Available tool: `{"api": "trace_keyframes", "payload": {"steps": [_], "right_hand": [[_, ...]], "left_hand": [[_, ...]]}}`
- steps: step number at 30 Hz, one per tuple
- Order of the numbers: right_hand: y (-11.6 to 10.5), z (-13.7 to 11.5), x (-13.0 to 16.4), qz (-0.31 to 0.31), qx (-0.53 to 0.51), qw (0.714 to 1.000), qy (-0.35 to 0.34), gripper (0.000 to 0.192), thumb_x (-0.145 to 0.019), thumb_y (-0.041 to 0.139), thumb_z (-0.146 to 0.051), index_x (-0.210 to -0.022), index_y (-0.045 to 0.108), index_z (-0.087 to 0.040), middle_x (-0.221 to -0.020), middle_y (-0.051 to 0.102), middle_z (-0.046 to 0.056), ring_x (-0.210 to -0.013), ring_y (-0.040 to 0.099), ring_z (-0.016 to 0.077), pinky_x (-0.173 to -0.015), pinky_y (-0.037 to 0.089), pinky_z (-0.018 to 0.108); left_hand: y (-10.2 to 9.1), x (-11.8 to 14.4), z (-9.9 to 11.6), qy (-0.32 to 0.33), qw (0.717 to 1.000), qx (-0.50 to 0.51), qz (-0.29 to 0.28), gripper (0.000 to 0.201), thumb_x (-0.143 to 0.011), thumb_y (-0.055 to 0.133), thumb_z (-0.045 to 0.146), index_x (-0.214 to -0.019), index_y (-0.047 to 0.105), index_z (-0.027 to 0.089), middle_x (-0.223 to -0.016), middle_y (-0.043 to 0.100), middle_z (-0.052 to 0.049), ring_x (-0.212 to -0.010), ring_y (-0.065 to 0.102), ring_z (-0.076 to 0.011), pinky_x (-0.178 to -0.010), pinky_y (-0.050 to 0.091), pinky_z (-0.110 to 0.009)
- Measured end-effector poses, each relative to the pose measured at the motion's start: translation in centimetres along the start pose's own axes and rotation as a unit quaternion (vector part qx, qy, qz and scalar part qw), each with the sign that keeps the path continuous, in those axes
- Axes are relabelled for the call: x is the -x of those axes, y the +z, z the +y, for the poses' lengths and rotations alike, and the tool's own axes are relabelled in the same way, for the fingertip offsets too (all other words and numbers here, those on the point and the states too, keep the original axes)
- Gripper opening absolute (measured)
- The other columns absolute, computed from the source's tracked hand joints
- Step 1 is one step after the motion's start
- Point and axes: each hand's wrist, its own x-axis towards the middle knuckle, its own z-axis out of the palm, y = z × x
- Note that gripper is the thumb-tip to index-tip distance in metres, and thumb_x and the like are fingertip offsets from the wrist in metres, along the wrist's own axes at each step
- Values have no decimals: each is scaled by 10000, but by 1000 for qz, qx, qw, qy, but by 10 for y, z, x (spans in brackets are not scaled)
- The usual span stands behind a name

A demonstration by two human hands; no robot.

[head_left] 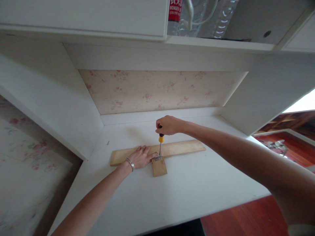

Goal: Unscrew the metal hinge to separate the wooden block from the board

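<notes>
A long wooden strip lies across the white desk, with a short wooden piece butted against its near side. A small metal bracket sits where the two meet. My right hand grips the handle of a yellow-and-black screwdriver held upright, its tip down on the bracket. My left hand lies flat on the long strip just left of the bracket, fingers spread, with a silver bangle on the wrist.
The desk sits in a white alcove with a floral back panel and side walls. A shelf above holds a plastic water bottle and clear packaging. Red wooden floor shows at the lower right, floral wallpaper at the left.
</notes>
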Motion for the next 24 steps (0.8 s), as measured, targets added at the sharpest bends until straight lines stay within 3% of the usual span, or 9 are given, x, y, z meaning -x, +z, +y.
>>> {"api": "trace_keyframes", "payload": {"steps": [7,10,12,18,24], "right_hand": [[-4,9,-9,40,-25,997,57,313,-754,506,-345,-1000,637,-203,-925,688,81,-806,610,212,-572,361,261],[-2,11,-17,26,-25,996,76,394,-804,445,-452,-993,639,-166,-763,686,101,-695,614,216,-551,362,277],[0,11,-24,11,-23,997,78,383,-803,449,-423,-994,638,-149,-687,673,99,-657,611,214,-546,361,280],[-1,3,-34,13,-35,999,34,349,-693,541,-276,-1027,617,-206,-983,684,79,-850,613,205,-588,379,250],[-3,-1,-31,-43,-23,996,69,330,-775,465,-357,-913,648,-120,-565,640,93,-592,606,216,-534,380,292]], "left_hand": [[5,0,-4,24,999,-36,1,533,-928,340,196,-1416,234,383,-1286,461,-155,-1122,501,-259,-893,424,-460],[6,2,-1,15,999,-41,10,521,-933,338,229,-1419,230,383,-1305,452,-168,-1146,492,-282,-894,422,-469],[5,3,1,8,999,-42,10,526,-932,343,233,-1420,226,386,-1318,444,-168,-1152,491,-287,-900,417,-479],[5,4,6,-8,999,-49,-6,527,-915,370,208,-1402,273,381,-1334,431,-153,-1176,470,-296,-919,397,-500],[5,5,8,-12,999,-40,-8,539,-904,374,192,-1398,276,385,-1349,414,-150,-1195,445,-316,-914,391,-515]]}}
